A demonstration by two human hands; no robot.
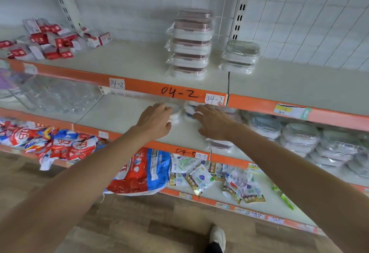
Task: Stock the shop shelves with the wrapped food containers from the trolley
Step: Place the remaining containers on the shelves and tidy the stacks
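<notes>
While both arms reach into the middle shelf (123,113), left hand (154,120) and right hand (214,123) rest by wrapped containers (189,110) tucked under the upper shelf's front edge; whether the fingers clamp them I cannot tell. More stacks (190,43) stand near the upper shelf's back edge.

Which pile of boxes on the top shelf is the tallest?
The stack of pink-lidded wrapped containers left of the upright; the clear-lidded wrapped pile beside it is far lower.

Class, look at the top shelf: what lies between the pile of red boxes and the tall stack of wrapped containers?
Nothing: in the head view, bare shelf separates the red boxes from the tall stack.
</notes>
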